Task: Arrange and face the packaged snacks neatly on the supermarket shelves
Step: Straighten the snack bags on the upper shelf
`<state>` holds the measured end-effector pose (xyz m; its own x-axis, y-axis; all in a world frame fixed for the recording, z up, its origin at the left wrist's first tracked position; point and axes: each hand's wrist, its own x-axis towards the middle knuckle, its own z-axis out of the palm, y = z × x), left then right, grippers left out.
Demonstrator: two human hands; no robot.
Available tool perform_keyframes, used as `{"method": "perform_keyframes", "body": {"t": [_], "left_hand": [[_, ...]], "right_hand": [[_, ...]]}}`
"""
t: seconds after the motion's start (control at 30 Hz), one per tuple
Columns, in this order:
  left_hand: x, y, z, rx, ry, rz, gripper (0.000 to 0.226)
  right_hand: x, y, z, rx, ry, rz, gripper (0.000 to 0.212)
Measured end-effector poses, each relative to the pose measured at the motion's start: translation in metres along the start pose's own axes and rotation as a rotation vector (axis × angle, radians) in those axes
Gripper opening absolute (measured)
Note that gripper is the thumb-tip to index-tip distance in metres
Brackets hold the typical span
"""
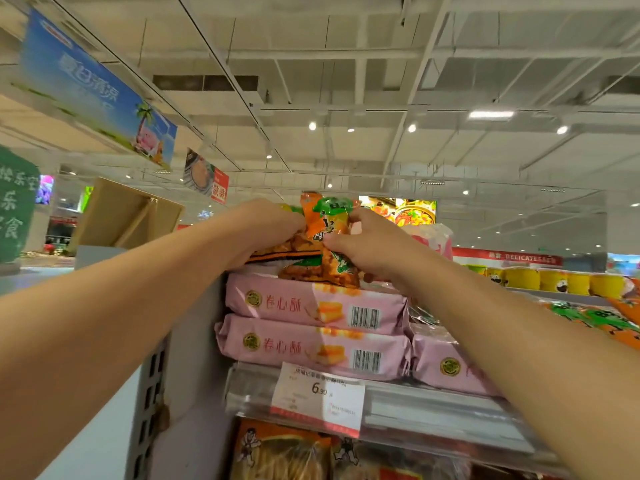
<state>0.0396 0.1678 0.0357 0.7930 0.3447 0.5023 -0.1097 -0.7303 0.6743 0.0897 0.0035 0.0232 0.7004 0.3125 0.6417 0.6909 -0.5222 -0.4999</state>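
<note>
Both hands' grip holds orange snack bags; left hand, right hand.

An orange-and-green snack bag is gripped from both sides above the top shelf: the left hand is curled on its left edge, the right hand on its right. The bag is held upright over a stack of two pink wafer-roll packs, with a third pink pack just beside to the right. A white price tag marked 6.90 is clipped to the clear shelf rail. Yellow tubs are lined up further right. A blue banner is hung from the ceiling
</note>
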Motion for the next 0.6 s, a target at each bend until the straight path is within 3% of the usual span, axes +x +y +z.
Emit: {"method": "perform_keyframes", "body": {"t": [0.07,0.13,0.27,0.4,0.5,0.6], "left_hand": [[0.001,-0.003,-0.002,-0.119,0.121,0.110,0.032],[-0.004,-0.005,-0.002,-0.202,0.151,0.255,0.043],[-0.025,0.007,0.013,-0.508,0.075,0.356,0.042],[-0.045,0.021,0.037,-0.779,-0.138,0.386,0.035],[-0.062,0.039,0.058,-0.837,-0.250,0.446,0.049],[-0.078,0.064,0.089,-0.898,-0.340,0.459,0.048]], "right_hand": [[-0.002,-0.004,-0.010,-0.058,0.101,-0.058,0.057],[-0.009,-0.008,-0.024,-0.004,0.171,-0.118,0.065],[-0.035,-0.003,-0.050,0.075,0.219,-0.182,0.054],[-0.070,0.013,-0.071,0.234,0.224,-0.123,0.039],[-0.097,0.025,-0.092,0.295,0.291,-0.066,0.030],[-0.127,0.039,-0.115,0.168,0.404,-0.026,0.030]]}}
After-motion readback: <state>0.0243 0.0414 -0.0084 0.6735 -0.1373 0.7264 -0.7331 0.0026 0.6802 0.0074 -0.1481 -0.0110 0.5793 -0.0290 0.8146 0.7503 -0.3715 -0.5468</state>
